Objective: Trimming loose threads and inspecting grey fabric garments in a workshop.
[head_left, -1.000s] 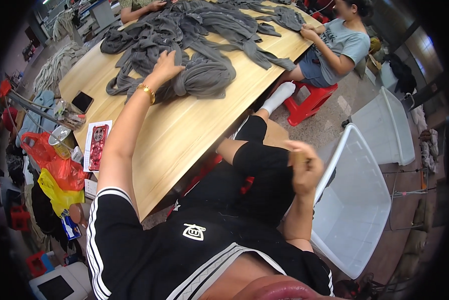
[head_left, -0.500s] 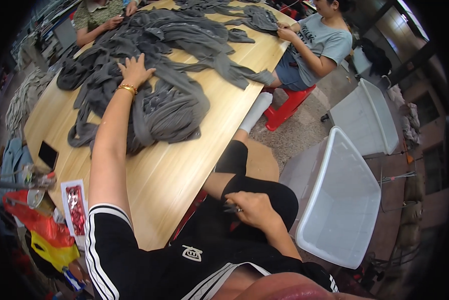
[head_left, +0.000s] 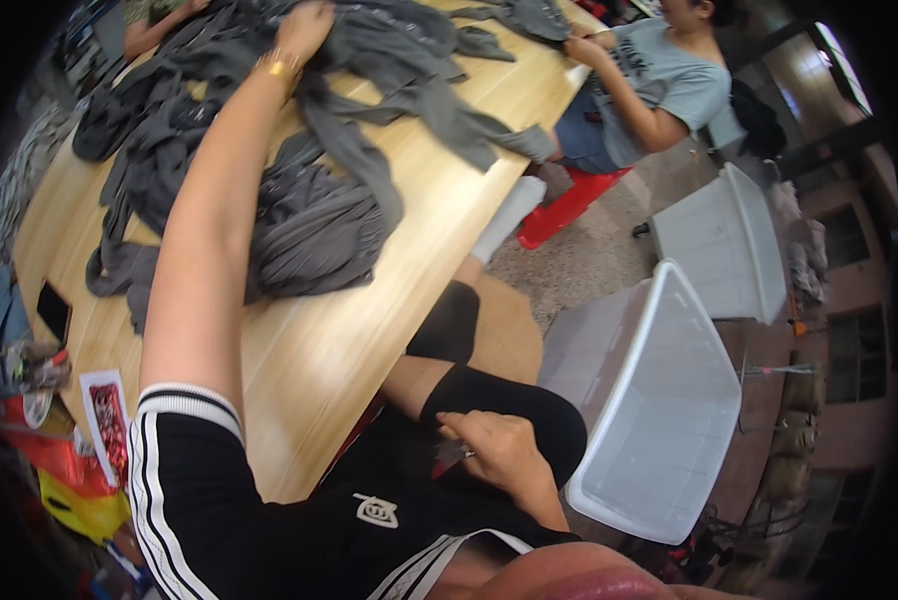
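A large heap of dark grey knit garments (head_left: pixel 319 215) lies across the wooden table. My left hand (head_left: pixel 306 28), with gold bracelets at its wrist, reaches to the far part of the heap. Its fingers are curled closed on a grey garment (head_left: pixel 384 38); the fingertips are partly hidden. Down at my lap, beside my black-clad knee, my right hand (head_left: pixel 499 450) is closed round a small metal tool (head_left: pixel 449 458). The tool's tip sticks out to the left of the fist, and its exact kind is too small and blurred to make out.
Two white plastic bins (head_left: pixel 659 420) (head_left: pixel 724 245) stand on the floor at right. Across the table, a person in a grey shirt (head_left: pixel 669 80) sits on a red stool (head_left: pixel 569 205), handling grey cloth. Another person's arm (head_left: pixel 159 30) shows far left. A phone (head_left: pixel 55 310) lies on the table's left edge.
My left hand has moved farther over the heap and gone from spread fingers to closed on a garment. My view has shifted slightly. The right hand stays at my lap with the tool.
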### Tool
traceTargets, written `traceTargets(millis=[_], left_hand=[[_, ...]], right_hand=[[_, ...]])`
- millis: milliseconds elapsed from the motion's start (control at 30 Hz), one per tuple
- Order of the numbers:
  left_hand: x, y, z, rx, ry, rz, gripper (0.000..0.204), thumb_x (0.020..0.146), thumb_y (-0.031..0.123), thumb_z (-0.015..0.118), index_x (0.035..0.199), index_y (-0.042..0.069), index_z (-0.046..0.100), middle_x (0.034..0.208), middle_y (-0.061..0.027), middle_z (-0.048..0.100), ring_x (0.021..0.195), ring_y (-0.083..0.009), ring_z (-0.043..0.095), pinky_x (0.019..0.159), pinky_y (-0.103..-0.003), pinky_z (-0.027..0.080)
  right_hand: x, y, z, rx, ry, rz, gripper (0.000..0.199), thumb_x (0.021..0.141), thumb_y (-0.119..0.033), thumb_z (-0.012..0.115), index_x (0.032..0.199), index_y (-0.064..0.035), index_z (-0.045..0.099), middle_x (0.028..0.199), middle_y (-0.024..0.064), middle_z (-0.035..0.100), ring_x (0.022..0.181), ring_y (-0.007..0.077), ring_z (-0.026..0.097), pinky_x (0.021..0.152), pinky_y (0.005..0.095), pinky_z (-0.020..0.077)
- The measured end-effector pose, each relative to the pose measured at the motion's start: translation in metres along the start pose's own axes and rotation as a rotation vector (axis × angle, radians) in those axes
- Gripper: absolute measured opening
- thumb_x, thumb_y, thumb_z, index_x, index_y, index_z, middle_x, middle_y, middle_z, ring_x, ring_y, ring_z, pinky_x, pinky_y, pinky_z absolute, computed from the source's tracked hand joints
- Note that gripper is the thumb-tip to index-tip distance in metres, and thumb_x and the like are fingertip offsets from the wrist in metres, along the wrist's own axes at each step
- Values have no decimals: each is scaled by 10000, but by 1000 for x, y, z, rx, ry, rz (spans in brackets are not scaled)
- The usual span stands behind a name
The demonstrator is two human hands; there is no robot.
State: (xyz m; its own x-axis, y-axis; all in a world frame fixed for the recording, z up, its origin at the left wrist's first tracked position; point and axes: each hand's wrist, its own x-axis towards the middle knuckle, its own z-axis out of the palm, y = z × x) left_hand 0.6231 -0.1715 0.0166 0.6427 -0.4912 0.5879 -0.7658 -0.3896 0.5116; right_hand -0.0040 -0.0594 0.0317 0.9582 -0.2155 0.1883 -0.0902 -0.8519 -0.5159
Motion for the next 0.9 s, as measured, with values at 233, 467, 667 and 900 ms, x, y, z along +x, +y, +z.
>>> traceTargets(millis=[233, 467, 667, 900], left_hand=[[-3, 139, -71, -896, -346, -136, 648, 934, 270, 659, 1484, 31, 415, 1199, -103, 620, 1107, -172, 584, 890, -291, 483], [-168, 127, -167, -38, -1110, -98, 896, 906, 696, 550, 1438, -22, 493, 1447, -217, 531, 1332, -312, 507, 1126, -345, 372], [-306, 114, -208, 326, -706, 116, 731, 834, 471, 730, 1401, 56, 531, 1347, -183, 592, 1262, -350, 546, 1140, -474, 323], [-302, 107, -219, -215, -516, -98, 290, 851, 147, 690, 1129, 63, 681, 1027, -136, 713, 953, -257, 679, 971, -361, 460]], right_hand=[[-5, 9, -1, -9, 17, 33, 183, 852, -147, 732, 1021, -96, 682, 719, 72, 632, 637, 240, 663, 550, 366, 506], [-18, 5, -2, 13, 50, -14, 183, 828, -65, 721, 1008, -54, 693, 735, 99, 653, 641, 271, 668, 558, 361, 511], [-26, 3, 0, 29, 121, -87, 158, 834, -107, 731, 969, -64, 663, 733, 92, 644, 650, 258, 672, 550, 364, 512], [-35, -3, 2, 23, 144, -93, 134, 838, -104, 713, 962, -82, 667, 744, 89, 652, 662, 254, 677, 572, 360, 521]])
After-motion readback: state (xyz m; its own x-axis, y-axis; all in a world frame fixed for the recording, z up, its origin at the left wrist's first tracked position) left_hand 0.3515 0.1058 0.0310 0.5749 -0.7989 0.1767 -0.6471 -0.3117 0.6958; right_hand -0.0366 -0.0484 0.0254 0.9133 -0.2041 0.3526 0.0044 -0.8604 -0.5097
